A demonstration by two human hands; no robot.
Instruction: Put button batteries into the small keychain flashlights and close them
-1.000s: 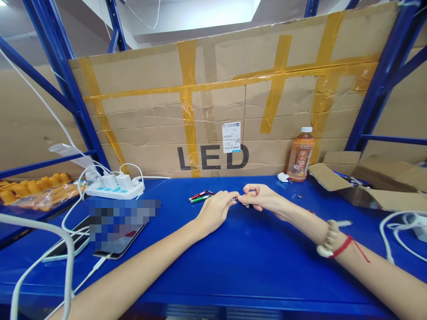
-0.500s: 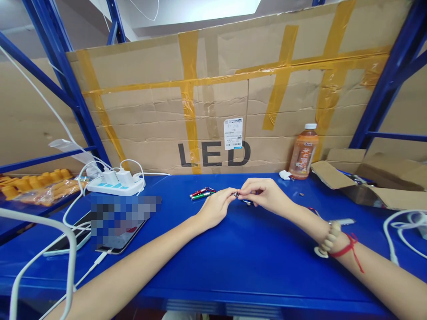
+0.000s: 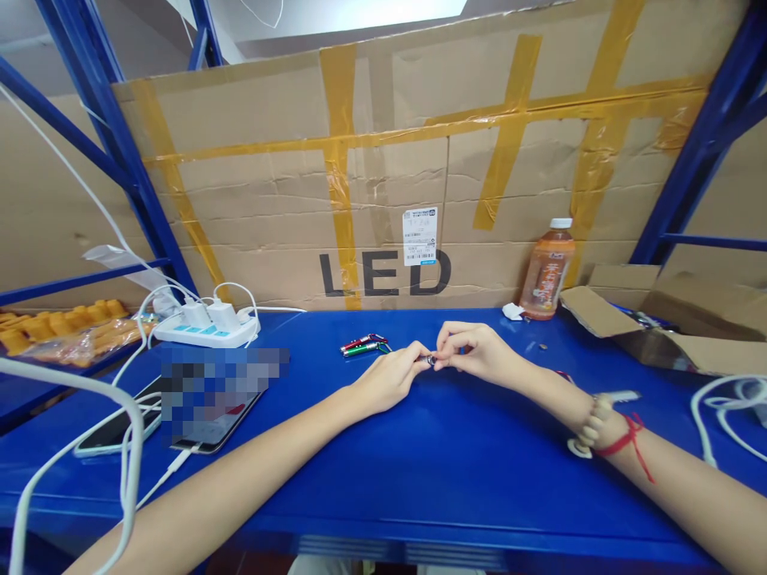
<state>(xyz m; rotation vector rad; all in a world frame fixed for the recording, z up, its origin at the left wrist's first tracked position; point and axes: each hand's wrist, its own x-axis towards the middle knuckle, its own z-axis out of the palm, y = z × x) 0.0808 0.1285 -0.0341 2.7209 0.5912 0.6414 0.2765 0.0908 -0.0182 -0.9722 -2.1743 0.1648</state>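
My left hand (image 3: 388,378) is closed, its thumb and fingers pinching a small silver-and-dark metal piece (image 3: 430,361) that pokes out beyond the fingertips. Most of that piece is hidden in the hand. My right hand (image 3: 479,351) meets it from the other side, thumb and index finger pinched together at the end of the same piece. Whether the right fingers also hold a separate part cannot be made out. Just behind my left hand, a red pen-like metal tube (image 3: 357,343) and a green one (image 3: 363,349) lie side by side on the blue table (image 3: 383,471).
At the left are a white power strip (image 3: 207,331), cables and two phones, one pixelated (image 3: 224,399). A drink bottle (image 3: 546,271) and crumpled tissue (image 3: 512,311) stand at the back right, beside an open cardboard box (image 3: 689,351). Behind the right wrist lies a silver blade-like object (image 3: 623,396).
Both hands have shifted slightly right and down, still meeting at the small piece. A dark item seen under the right fingers earlier no longer shows. The view has tilted slightly.
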